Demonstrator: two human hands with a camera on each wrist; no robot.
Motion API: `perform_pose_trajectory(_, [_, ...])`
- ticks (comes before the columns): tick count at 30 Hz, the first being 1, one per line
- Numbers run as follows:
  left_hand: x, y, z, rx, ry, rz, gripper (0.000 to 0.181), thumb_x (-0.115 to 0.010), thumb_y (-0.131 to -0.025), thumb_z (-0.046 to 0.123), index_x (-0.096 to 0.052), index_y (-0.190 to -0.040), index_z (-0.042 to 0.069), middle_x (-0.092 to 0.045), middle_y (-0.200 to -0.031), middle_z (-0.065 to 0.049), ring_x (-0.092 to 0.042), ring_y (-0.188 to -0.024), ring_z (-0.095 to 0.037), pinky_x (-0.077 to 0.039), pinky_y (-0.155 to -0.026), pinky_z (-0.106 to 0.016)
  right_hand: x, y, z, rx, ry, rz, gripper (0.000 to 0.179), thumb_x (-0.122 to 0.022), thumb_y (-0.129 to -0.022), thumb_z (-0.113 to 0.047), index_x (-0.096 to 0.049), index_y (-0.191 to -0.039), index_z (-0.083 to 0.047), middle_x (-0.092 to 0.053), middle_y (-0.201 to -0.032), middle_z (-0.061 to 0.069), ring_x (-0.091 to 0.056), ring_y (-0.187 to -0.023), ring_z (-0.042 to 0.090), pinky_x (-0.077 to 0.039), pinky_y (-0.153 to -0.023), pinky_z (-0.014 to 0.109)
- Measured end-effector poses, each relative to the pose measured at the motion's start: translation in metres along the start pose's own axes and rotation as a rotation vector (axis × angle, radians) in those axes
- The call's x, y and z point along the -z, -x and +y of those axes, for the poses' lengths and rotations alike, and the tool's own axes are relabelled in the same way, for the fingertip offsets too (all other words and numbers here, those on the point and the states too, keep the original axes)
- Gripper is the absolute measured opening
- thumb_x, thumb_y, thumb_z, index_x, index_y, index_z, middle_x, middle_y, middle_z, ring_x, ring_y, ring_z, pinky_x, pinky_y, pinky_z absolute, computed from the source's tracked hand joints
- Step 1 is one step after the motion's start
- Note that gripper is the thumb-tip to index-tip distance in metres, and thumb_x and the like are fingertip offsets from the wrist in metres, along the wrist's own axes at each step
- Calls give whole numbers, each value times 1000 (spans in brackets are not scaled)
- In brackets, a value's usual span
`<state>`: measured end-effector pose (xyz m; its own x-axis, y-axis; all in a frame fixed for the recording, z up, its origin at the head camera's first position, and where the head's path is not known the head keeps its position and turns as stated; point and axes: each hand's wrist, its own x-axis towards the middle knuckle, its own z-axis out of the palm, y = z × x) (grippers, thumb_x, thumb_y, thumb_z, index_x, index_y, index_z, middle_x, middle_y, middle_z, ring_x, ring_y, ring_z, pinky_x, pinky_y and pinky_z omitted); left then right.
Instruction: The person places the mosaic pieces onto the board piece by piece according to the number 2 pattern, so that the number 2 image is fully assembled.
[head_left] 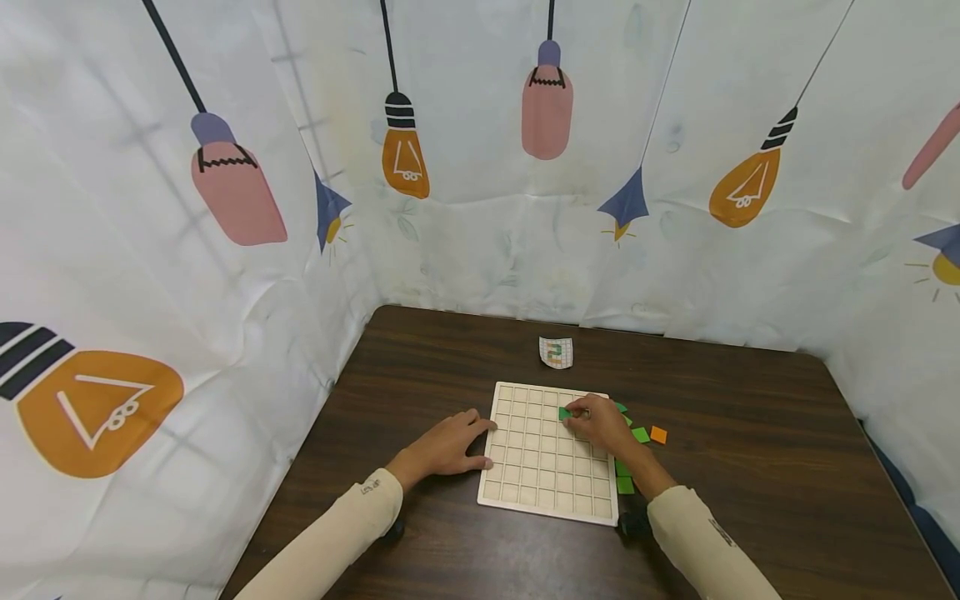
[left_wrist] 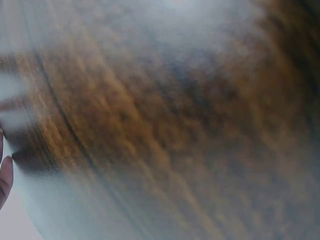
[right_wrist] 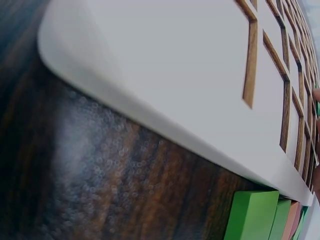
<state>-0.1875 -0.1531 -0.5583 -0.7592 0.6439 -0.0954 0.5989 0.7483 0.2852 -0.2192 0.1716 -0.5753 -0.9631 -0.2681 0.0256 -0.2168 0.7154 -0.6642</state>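
One tile (head_left: 563,413), apparently pinched, head view clearest

I count one table (head_left: 750,450), one grid board (head_left: 543,454) and one paper card (head_left: 556,353). Hands: one left hand (head_left: 446,443), one right hand (head_left: 600,423). Sleeves (head_left: 337,542): two. Green tile (head_left: 564,413) pinched: one. Loose green tiles (head_left: 625,485): at least five; the arm obstructs a firm total. Orange tile (head_left: 658,435) fully exposed: one. Printed orange bulbs (head_left: 406,162): three.
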Motion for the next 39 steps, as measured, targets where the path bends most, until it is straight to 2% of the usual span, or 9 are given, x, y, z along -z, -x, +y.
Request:
perform_pose_trajectory(7, [0, 0, 0, 1, 6, -6, 64, -64, -93, 57, -53, -144, 20, -51, -107, 3, -45, -85, -10, -40, -80, -29, -1, 0, 0, 16, -2, 18, 20, -75, -90, -15, -77, -107, -6, -69, -94, 2, -61, -85, 16, -50, -74, 34])
perform_pose_trajectory(21, [-1, 0, 0, -2, -5, -6, 66, -64, -92, 58, -53, -145, 19, -50, -104, 4, -44, -85, -10, -39, -79, -28, 2, -1, 1, 50, -4, -12, 20, -73, -92, -15, -77, -110, -6, -68, -95, 2, -57, -82, 14, -48, -72, 32])
perform_pose_trajectory(39, [-2, -1, 0, -19, 3, -6, 66, -65, -93, 55, -52, -145, 16, -54, -115, 1, -47, -89, -10, -44, -82, -29, 1, -1, 3, 58, -10, 0, 19, -74, -91, -15, -77, -108, -6, -68, -94, 1, -59, -84, 15, -49, -74, 34])
